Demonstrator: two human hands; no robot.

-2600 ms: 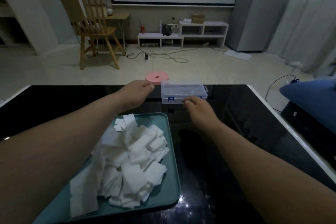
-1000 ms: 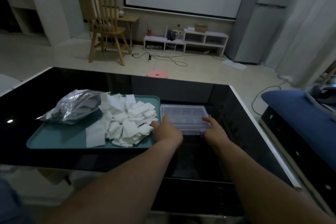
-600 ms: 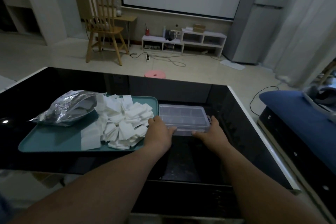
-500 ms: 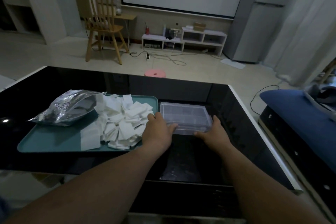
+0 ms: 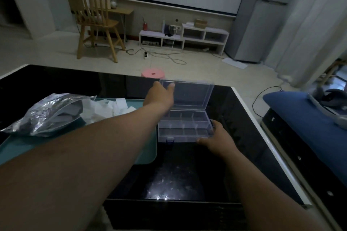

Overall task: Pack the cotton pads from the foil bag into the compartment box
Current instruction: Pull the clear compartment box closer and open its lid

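On the black table (image 5: 187,180), just right of the teal tray (image 5: 148,148): compartment box (image 5: 185,127) now open, where half a second ago shut and flat. Lid (image 5: 187,93) raised to near upright on the rear hinge. Left hand (image 5: 159,95) at the lid's upper left corner, thumb on the top edge, pinching or propping it; exact grip not clear. Right hand (image 5: 217,139) pressed against the box's near right corner, bracing the base. Dividers visible; compartments appear empty. Cotton pads (image 5: 107,108) heaped on the tray, partly hidden by the left forearm, none yet transferred. Foil bag (image 5: 47,114) lying at the tray's left end. Access step judged complete; packing able to begin once the lid rests open unaided.
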